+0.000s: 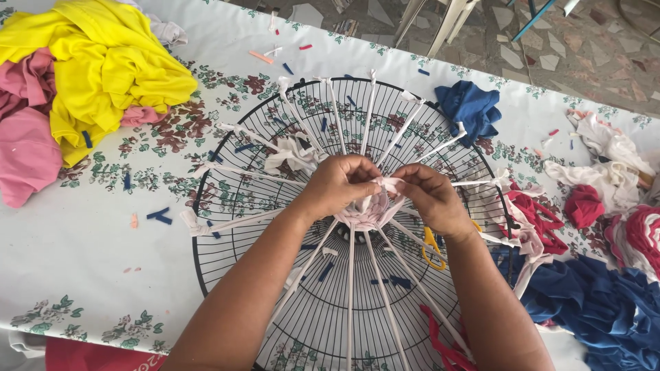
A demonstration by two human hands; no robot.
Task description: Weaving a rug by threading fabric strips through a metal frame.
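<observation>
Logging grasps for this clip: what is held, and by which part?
Both hands, left and right, pinch a pale fabric strip near its end, above the woven centre of the fan guard.

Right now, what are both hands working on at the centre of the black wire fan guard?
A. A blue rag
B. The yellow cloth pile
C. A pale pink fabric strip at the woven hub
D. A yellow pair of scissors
C: the left hand and right hand pinch a pale pink fabric strip above the woven hub of the fan guard; the yellow scissors lie untouched beside the right wrist.
</observation>
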